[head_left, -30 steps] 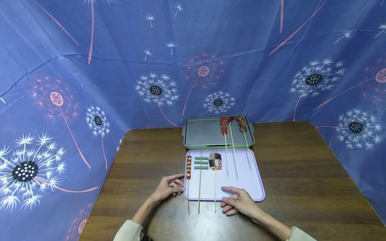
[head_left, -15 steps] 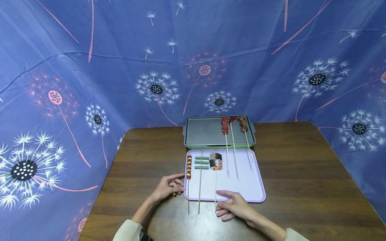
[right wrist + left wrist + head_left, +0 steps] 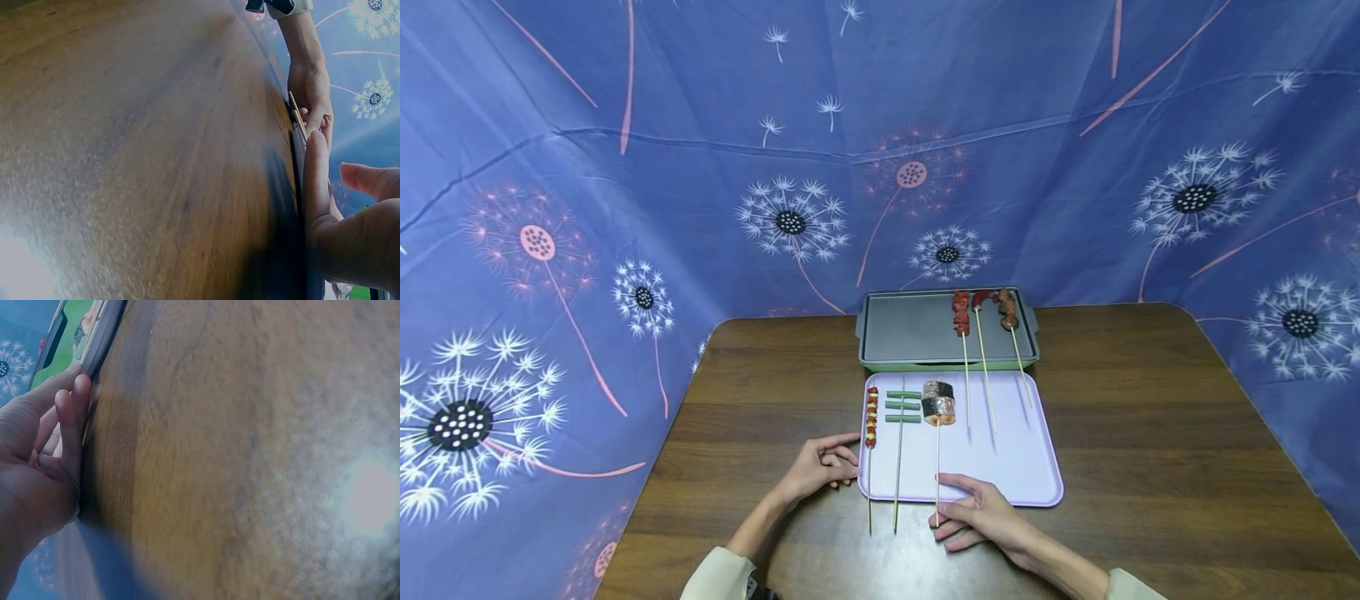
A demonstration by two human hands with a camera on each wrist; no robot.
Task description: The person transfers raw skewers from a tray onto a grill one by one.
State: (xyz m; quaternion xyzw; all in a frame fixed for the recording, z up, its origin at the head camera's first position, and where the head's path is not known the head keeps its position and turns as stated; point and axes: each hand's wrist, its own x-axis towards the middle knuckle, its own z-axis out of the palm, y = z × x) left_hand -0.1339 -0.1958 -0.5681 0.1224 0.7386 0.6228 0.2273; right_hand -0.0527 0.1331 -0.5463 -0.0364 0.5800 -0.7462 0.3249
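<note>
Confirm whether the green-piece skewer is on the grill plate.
No, the green-piece skewer lies across the lilac tray, in front of the grill plate.

left wrist view | tray (image 3: 105, 340) cut off | tabletop (image 3: 250, 437) blurred

In the head view, you are viewing an evenly lit wooden tabletop (image 3: 1150, 467), with pale glare whitening its near edge. In both wrist views, you are getting hazy, soft detail, blown-out glare spots and dark shadows falling across the wood.
</note>
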